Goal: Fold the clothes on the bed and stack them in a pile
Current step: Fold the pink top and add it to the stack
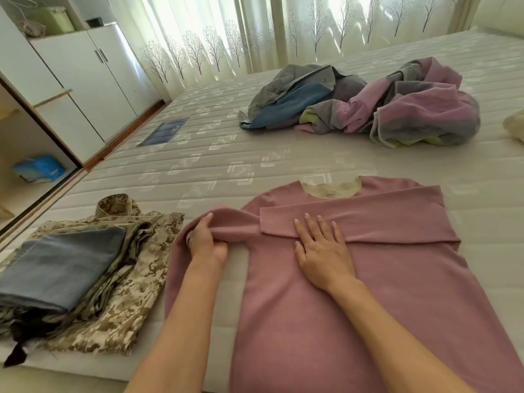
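Observation:
A pink long-sleeved top (382,293) lies flat on the mattress (198,160), neck pointing away from me. Its right sleeve is folded across the chest. My left hand (205,242) grips the bunched left sleeve at the top's left shoulder. My right hand (320,248) lies flat with fingers spread on the chest, over the edge of the folded sleeve. To the left sits a pile of folded clothes: a grey-blue piece (59,270) on top of camouflage garments (136,282).
A heap of unfolded pink, grey and blue clothes (368,106) lies further back on the bed. White cabinets (85,80) stand along the left side, curtains (283,29) behind. A pale item (514,126) shows at the right edge.

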